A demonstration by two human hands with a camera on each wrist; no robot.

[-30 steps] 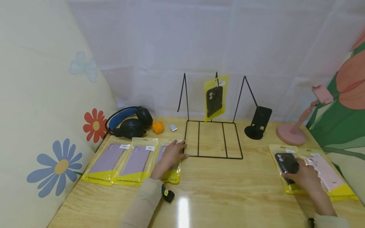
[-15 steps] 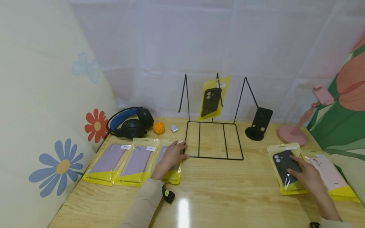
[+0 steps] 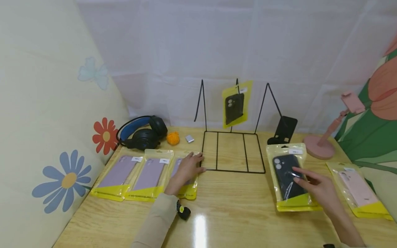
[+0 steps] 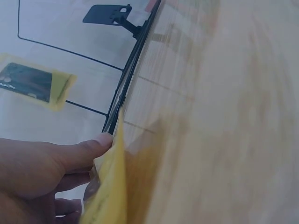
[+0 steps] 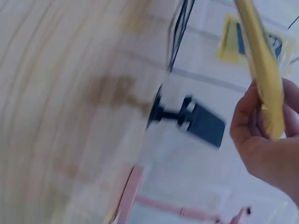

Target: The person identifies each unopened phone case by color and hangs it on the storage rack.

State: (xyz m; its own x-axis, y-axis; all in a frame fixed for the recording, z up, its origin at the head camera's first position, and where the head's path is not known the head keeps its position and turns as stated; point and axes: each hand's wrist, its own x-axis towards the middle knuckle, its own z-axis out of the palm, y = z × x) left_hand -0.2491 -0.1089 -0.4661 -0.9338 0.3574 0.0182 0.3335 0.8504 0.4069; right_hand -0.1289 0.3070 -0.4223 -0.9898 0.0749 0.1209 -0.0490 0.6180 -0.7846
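My right hand [image 3: 319,187] pinches a clear-and-yellow pouch with a black phone case [image 3: 283,172] in it, tilted up at the right. In the right wrist view the pouch [image 5: 261,60] shows edge-on between thumb and fingers. My left hand [image 3: 186,170] rests at the front left corner of a black wire rack [image 3: 232,171], thumb by the front bar, over a pouched purple phone case [image 3: 190,191] that it partly covers. Another pouched black phone case [image 3: 234,108] hangs on the rack's middle hook.
Two more pouched purple cases [image 3: 149,175] lie at the left, with headphones [image 3: 144,137], an orange ball [image 3: 173,138] and a small silver block [image 3: 189,138] behind. A black phone stand [image 3: 286,129], a pink stand [image 3: 319,146] and a pouched pink case [image 3: 356,189] are at the right.
My right hand has lifted the black phone case pouch from beside the pink one and brought it left. The hanging pouch has swung slightly. My left hand stays put.
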